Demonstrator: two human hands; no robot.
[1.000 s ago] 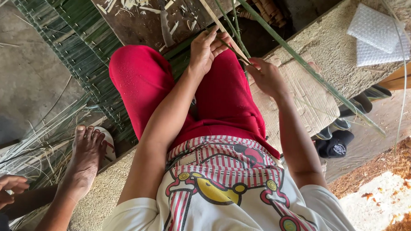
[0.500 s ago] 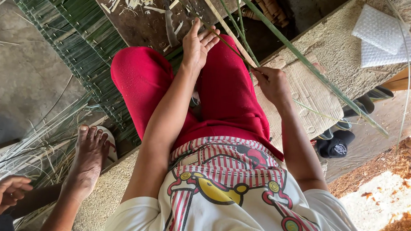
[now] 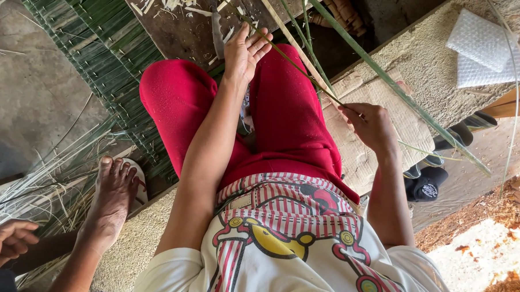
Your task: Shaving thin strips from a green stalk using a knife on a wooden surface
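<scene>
Head view: the right hand (image 3: 371, 126) pinches a thin green leaf strip (image 3: 308, 76), which the open left hand (image 3: 245, 50) should steady near the knife (image 3: 217, 30).

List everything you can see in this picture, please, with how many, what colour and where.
Green leaf strips: several, green, slanting across the top right.
Woven mat: one, green, upper left.
Wooden board: one, dark brown, top centre, strewn with pale shavings.
Bubble wrap: two pieces, white, top right.
Cardboard: one, tan, beside the right leg.
Sandals: dark, right edge.
Another person's foot and hand: lower left.
Left hand: open, above the knee.
Right hand: pinching a thin strip.
</scene>
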